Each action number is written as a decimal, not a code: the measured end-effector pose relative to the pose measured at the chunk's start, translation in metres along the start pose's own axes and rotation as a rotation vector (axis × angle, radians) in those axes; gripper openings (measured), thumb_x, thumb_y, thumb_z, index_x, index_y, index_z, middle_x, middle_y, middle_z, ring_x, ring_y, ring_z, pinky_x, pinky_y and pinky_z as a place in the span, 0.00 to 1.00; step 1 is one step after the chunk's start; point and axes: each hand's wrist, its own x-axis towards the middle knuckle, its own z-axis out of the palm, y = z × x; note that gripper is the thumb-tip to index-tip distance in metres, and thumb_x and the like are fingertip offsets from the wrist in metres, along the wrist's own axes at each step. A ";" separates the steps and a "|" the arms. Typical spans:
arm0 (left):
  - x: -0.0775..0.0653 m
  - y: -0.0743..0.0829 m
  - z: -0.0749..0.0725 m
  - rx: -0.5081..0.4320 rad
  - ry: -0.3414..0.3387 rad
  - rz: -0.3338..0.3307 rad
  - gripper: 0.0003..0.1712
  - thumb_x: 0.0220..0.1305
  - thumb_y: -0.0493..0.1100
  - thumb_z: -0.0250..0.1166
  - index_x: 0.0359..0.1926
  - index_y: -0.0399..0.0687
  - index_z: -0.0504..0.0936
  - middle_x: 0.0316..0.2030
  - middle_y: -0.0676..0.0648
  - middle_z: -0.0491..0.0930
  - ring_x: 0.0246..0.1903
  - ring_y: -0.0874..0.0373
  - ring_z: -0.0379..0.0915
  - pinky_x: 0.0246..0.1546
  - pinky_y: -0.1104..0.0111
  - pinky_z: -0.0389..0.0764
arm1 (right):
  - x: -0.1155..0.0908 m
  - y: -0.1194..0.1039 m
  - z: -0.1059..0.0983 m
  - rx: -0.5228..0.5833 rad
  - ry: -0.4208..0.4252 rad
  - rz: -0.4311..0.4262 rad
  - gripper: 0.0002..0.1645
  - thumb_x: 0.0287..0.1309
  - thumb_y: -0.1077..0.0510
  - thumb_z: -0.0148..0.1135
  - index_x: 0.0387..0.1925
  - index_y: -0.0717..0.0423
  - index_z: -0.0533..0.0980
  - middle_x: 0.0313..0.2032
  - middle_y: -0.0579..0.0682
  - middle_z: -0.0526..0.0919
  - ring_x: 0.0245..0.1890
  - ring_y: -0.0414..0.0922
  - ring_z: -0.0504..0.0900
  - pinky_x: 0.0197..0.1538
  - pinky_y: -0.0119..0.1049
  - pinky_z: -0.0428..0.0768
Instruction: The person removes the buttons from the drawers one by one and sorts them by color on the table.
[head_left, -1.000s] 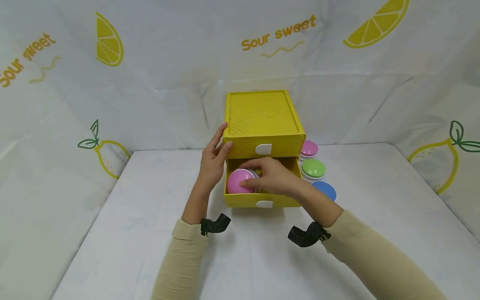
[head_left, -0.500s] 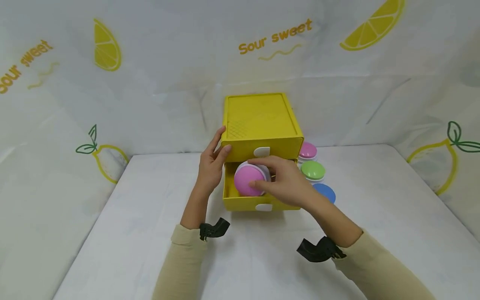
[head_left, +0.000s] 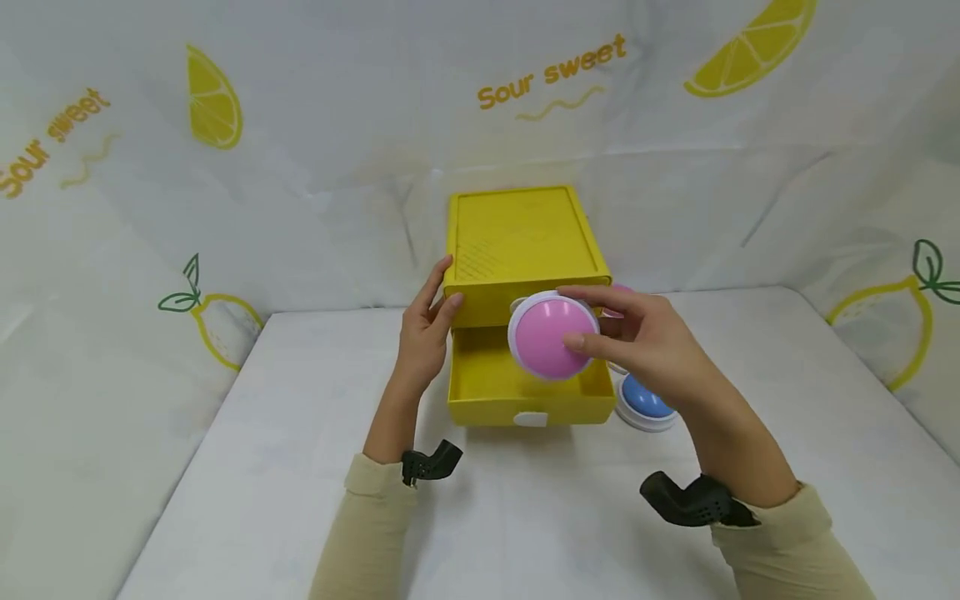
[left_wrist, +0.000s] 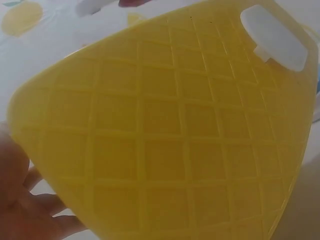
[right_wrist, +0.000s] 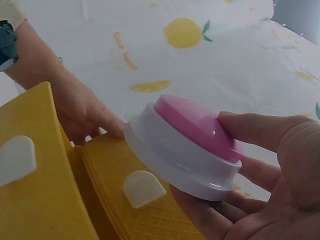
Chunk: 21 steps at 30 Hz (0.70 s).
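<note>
Right hand (head_left: pixel 652 346): fingers curled round the pink button (head_left: pixel 547 335), held tilted in the air above the open bottom drawer (head_left: pixel 525 392).
Left hand (head_left: pixel 423 333): fingers straight, pressed against the yellow drawer box (head_left: pixel 517 237) at its left front corner.
Blue button (head_left: pixel 643 400): on the worktop (head_left: pixel 225 467), just right of the drawer.

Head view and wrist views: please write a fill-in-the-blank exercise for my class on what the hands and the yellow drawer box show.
1. The right hand holds a button whose top is ____.
2. The left hand rests on the ____ drawer box.
3. The lower drawer stands pulled ____.
4. Right of that drawer, on the table, lies a ____ button.

Missing words: pink; yellow; open; blue
</note>
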 end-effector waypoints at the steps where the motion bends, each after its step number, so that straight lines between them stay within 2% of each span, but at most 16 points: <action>1: 0.000 -0.001 0.000 0.003 -0.001 0.001 0.31 0.78 0.46 0.54 0.77 0.67 0.61 0.78 0.60 0.57 0.74 0.55 0.64 0.73 0.60 0.68 | -0.002 -0.001 -0.004 -0.006 0.015 -0.015 0.29 0.63 0.62 0.68 0.65 0.56 0.75 0.55 0.47 0.81 0.47 0.42 0.88 0.47 0.32 0.88; 6: 0.000 -0.001 -0.003 0.018 -0.001 0.010 0.31 0.78 0.47 0.54 0.77 0.68 0.61 0.78 0.59 0.57 0.73 0.55 0.65 0.72 0.59 0.69 | -0.004 -0.001 -0.025 -0.013 0.116 -0.075 0.28 0.64 0.64 0.66 0.65 0.52 0.76 0.55 0.41 0.82 0.46 0.37 0.88 0.46 0.27 0.87; 12: 0.001 -0.002 -0.004 0.019 -0.006 0.004 0.31 0.78 0.47 0.54 0.78 0.69 0.60 0.78 0.60 0.56 0.74 0.54 0.64 0.72 0.59 0.69 | -0.007 0.017 -0.045 0.161 0.260 -0.144 0.28 0.63 0.69 0.63 0.65 0.58 0.76 0.56 0.47 0.80 0.44 0.38 0.88 0.48 0.23 0.84; 16: 0.000 -0.003 -0.003 0.025 -0.012 -0.012 0.31 0.78 0.49 0.54 0.77 0.72 0.59 0.78 0.62 0.56 0.74 0.56 0.63 0.72 0.59 0.70 | -0.007 0.031 -0.057 0.182 0.352 -0.126 0.27 0.64 0.66 0.64 0.65 0.58 0.76 0.57 0.46 0.78 0.44 0.36 0.87 0.48 0.21 0.84; 21: 0.000 -0.001 -0.002 0.024 -0.006 -0.008 0.31 0.78 0.47 0.54 0.77 0.71 0.60 0.78 0.62 0.56 0.74 0.56 0.63 0.72 0.59 0.70 | -0.006 0.045 -0.070 0.300 0.424 -0.117 0.27 0.64 0.66 0.64 0.64 0.60 0.76 0.56 0.48 0.78 0.45 0.39 0.83 0.46 0.22 0.85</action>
